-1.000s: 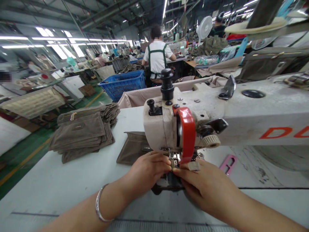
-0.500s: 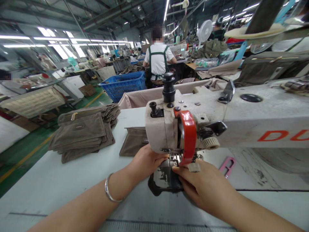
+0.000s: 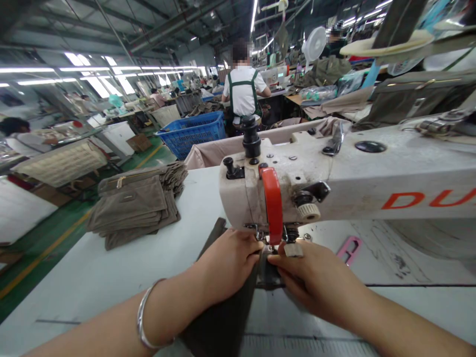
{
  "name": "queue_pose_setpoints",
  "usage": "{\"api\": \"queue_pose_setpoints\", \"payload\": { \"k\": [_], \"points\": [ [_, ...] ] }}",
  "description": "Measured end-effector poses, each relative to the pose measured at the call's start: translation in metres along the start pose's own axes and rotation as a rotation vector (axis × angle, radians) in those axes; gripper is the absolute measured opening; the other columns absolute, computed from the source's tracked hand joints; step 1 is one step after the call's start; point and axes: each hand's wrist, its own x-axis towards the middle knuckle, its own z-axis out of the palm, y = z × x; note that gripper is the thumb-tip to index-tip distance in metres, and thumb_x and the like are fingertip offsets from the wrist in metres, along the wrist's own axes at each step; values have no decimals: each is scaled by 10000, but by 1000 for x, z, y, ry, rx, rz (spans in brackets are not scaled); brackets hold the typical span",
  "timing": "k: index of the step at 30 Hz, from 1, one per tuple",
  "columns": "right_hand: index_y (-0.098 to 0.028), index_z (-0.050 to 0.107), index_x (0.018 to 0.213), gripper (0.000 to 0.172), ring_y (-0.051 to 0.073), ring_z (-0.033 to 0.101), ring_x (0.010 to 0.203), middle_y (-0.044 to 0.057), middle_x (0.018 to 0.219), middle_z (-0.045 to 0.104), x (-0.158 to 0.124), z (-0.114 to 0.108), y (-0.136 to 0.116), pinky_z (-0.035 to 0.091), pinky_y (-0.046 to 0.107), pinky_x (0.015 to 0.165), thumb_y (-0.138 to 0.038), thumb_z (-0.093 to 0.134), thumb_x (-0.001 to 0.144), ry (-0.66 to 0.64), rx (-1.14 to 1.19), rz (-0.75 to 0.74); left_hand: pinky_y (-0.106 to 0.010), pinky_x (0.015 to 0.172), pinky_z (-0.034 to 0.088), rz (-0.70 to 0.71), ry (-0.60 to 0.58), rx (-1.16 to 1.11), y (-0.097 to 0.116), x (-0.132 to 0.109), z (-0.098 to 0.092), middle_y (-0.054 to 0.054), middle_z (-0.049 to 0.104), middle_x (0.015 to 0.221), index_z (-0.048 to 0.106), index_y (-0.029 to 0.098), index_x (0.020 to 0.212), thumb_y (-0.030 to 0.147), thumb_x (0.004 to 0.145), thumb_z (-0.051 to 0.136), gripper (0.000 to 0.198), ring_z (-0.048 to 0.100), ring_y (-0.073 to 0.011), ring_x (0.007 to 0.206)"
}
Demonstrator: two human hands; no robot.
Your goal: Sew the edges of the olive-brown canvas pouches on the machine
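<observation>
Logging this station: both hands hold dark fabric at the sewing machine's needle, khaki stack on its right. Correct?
No: the head view shows the khaki stack left of the sewing machine. Left hand and right hand do hold dark fabric there.

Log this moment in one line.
left hand: on dark fabric | right hand: on fabric under sewing machine head | folded stack: untouched

Factory hall under strip lights.
Fluorescent tubes (image 3: 80,68) run across the dark ceiling (image 3: 156,20); green floor (image 3: 33,238) with a yellow line, a blue basket (image 3: 193,131), a white fan (image 3: 314,43).
</observation>
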Motion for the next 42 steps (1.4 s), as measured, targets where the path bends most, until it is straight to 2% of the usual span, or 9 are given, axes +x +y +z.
{"api": "queue_pose_setpoints", "payload": {
  "k": [4, 6, 13, 16, 22, 28, 32, 38, 42],
  "points": [
    [-248, 683, 1093, 284, 235, 588, 914, 62, 943, 647, 0, -2, 0, 458, 362, 785, -167, 514, 879, -54, 24, 5, -411, 946, 508, -52, -74, -29, 4, -5, -1, -72, 663, 1043, 660, 176, 1012, 68, 851, 549, 223, 608, -247, 1033],
    [-250, 679, 1095, 292, 235, 583, 931, 59, 963, 645, 1, -2, 0, 458, 369, 801, -159, 509, 876, -80, 22, -7, -415, 969, 497, -54, -67, -43, 1, -9, 3, -69, 648, 1075, 650, 189, 1061, 73, 860, 551, 253, 597, -246, 1058],
    [-244, 623, 1185, 374, 235, 575, 921, 65, 1036, 645, 2, -3, -1, 454, 381, 784, -127, 483, 858, -83, -30, -81, -433, 1044, 460, -113, 163, -99, -2, -33, 24, -73, 565, 1245, 530, 245, 1279, 139, 928, 501, 368, 525, -238, 1193],
    [-245, 610, 1199, 376, 235, 578, 892, 70, 1006, 641, 4, -2, -3, 454, 374, 763, -136, 485, 861, -66, -37, -74, -447, 1047, 464, -144, 178, -146, 3, -36, 27, -76, 569, 1245, 523, 241, 1278, 132, 934, 477, 364, 532, -237, 1190],
    [-190, 593, 1102, 247, 243, 567, 875, 74, 988, 623, 4, 0, -6, 460, 389, 772, -152, 471, 890, -46, -6, 0, -452, 1060, 453, -178, 165, -182, 6, -34, 23, -76, 580, 1251, 530, 226, 1269, 125, 939, 453, 354, 525, -229, 1203],
    [-220, 572, 1192, 319, 253, 571, 927, 65, 1071, 628, 2, 0, -3, 466, 412, 802, -160, 482, 892, -72, -16, -51, -453, 1063, 446, -192, 143, -185, 4, -35, 25, -84, 571, 1252, 535, 217, 1267, 132, 943, 443, 347, 522, -230, 1199],
    [-192, 605, 1089, 229, 249, 573, 926, 80, 1058, 624, 4, -1, -7, 470, 412, 808, -172, 472, 904, -88, -39, -21, -462, 1056, 449, -188, 138, -154, 3, -35, 29, -87, 556, 1259, 516, 215, 1285, 134, 949, 430, 356, 509, -236, 1204],
    [-163, 615, 980, 185, 266, 569, 949, 101, 1036, 613, 6, 1, -16, 469, 446, 843, -127, 452, 901, -109, -114, -13, -497, 1047, 435, -80, 95, -11, 6, -35, 30, -96, 514, 1286, 472, 221, 1337, 19, 870, 424, 511, 478, -260, 1205],
    [-179, 620, 984, 212, 268, 575, 924, 85, 1039, 617, 4, 6, -16, 480, 455, 828, -101, 447, 888, -101, -126, 15, -509, 1030, 431, -39, 92, 87, 2, -34, 28, -105, 531, 1261, 531, 195, 1273, 2, 822, 470, 495, 466, -287, 1195]
  ]
}}
